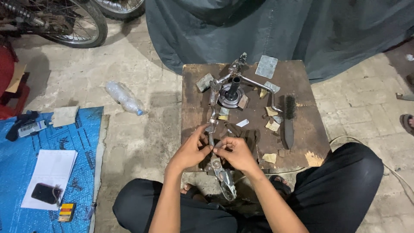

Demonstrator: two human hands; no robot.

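Observation:
A low brown wooden table (302, 77) stands in front of me. A metal frame assembly (220, 84) of thin rods lies across it, with a round hub and a black tube (233, 88) near the middle. One arm of the frame (222, 172) reaches over the table's near edge toward me. My left hand (189, 149) and my right hand (237, 153) meet on that arm, fingers pinched around the rod at about the table's front edge. Both hands grip the metal frame.
A black wire brush (289, 121) lies at the table's right, with scraps of sandpaper (272, 125) and a grey sheet (266, 66) around it. A plastic bottle (124, 98) lies on the floor. A blue mat (26, 155) at left holds papers and a phone (43, 193). A wheel (82, 26) and a grey tarp (280, 30) stand behind.

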